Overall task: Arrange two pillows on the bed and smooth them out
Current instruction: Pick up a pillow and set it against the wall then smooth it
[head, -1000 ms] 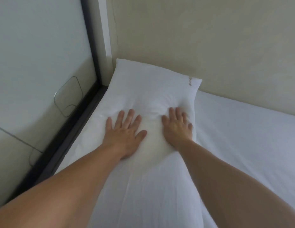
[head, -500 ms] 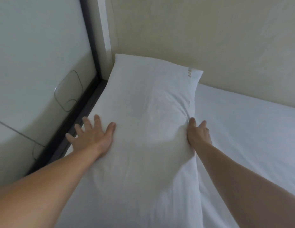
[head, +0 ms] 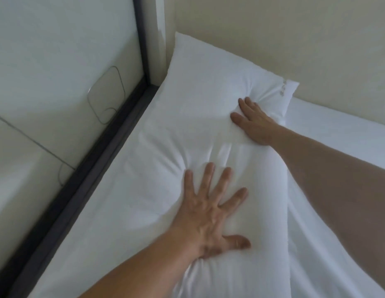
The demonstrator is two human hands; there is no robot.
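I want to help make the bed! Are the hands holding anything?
No, nothing is held. Both hands are open and flat, pressing on the pillow: the left hand near its middle, the right hand nearer the far end.

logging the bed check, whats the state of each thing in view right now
pillow: flat on the bed, top end in the wall corner, dented and creased under both hands
left hand: open, fingers spread, pressing the pillow
right hand: open, flat on the pillow near its far right corner
sheet: laid flat
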